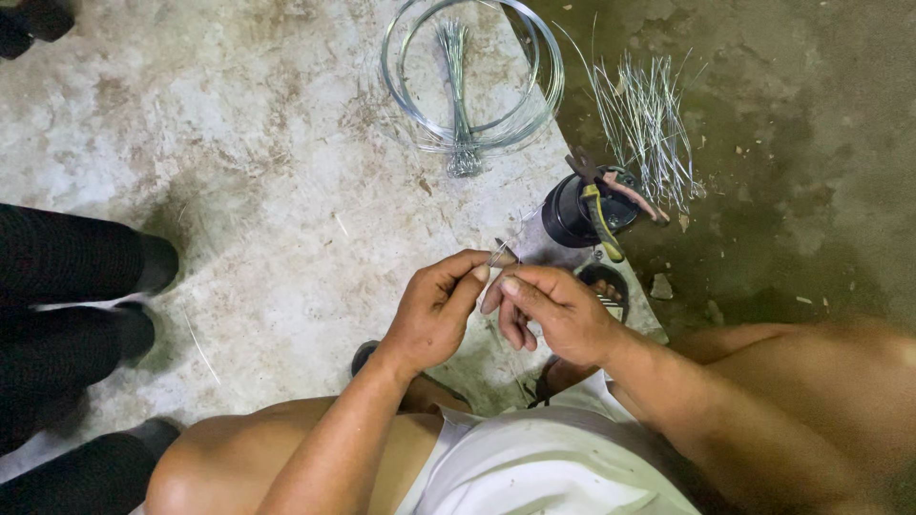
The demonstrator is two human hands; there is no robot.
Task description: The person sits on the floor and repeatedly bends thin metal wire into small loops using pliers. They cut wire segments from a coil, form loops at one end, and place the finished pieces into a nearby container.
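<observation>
My left hand (437, 307) and my right hand (551, 310) meet above my knees, fingertips pinched together on a short piece of thin wire (500, 253) whose end sticks up between them. Both thumbs and forefingers press on it. On the floor ahead lies a coil of silver wire (472, 72) with a tied bundle of cut wires (458, 95) across it. A loose heap of cut wire pieces (649, 124) lies to the right.
A black cup (577, 212) holds pliers (611, 195) with yellow and red handles. Another person's dark-clothed legs and shoes (86, 286) stand at the left. The concrete floor is pale on the left, dark and damp on the right.
</observation>
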